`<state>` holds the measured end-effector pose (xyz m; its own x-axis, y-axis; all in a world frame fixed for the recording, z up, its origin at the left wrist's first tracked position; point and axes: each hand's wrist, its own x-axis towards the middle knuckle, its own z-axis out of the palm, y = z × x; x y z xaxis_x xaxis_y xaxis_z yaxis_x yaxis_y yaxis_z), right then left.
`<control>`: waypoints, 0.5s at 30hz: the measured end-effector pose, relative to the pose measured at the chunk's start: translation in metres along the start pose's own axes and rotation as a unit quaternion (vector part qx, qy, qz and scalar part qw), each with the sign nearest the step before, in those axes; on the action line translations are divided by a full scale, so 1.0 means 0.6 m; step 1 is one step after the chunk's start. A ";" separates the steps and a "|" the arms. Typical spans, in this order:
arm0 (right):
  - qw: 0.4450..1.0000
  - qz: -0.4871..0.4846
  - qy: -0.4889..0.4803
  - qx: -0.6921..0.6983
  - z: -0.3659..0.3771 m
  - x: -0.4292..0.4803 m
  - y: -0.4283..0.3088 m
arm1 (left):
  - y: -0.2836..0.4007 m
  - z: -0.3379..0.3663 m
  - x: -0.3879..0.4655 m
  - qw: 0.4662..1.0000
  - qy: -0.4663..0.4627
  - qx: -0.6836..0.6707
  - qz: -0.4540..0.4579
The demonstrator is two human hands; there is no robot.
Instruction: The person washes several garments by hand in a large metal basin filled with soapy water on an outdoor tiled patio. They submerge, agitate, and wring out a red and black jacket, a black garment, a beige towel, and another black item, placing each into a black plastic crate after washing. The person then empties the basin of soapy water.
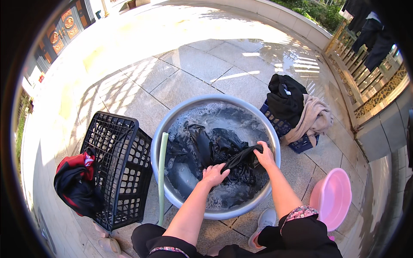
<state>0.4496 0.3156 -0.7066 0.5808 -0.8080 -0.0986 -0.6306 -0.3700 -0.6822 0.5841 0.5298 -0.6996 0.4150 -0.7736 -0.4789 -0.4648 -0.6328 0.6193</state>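
A round metal basin (155, 151) holds dark, sudsy water and soaked black clothing (203, 145). My right hand (265, 155) grips a bunched black garment (243, 156) over the basin's right side, its fingers closed round one end. That cloth stretches down to my left hand (213, 174), whose fingers and thumb hold its lower part near the middle of the basin. Part of the garment is hidden among the other wet cloth. A pale green hose (162, 177) hangs over the basin's left rim.
Left of the basin, a black plastic crate (129, 167) lies tipped, with red and black clothing (77, 183) at its opening. A blue basket (301, 145) bears black and beige clothes (311, 116). A pink plastic tub (334, 200) stands tilted at right. Stone paving (193, 71) looks wet in places.
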 end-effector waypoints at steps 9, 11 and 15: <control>0.964 0.240 -0.092 -0.063 0.116 -0.066 0.011 | -0.036 0.012 0.014 0.979 0.012 -0.111 -0.171; 0.964 0.232 -0.052 0.117 0.144 -0.077 -0.015 | -0.060 0.028 0.031 0.951 0.082 -0.219 -0.201; 0.980 -0.016 -0.034 0.195 0.183 -0.081 -0.064 | -0.012 -0.001 0.026 0.641 -0.074 -0.746 -0.165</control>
<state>0.5021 0.4191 -0.7550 0.6385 -0.7613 -0.1126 -0.3752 -0.1802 -0.9093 0.5948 0.5223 -0.7112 0.1686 -0.6702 -0.7228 0.9406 -0.1100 0.3213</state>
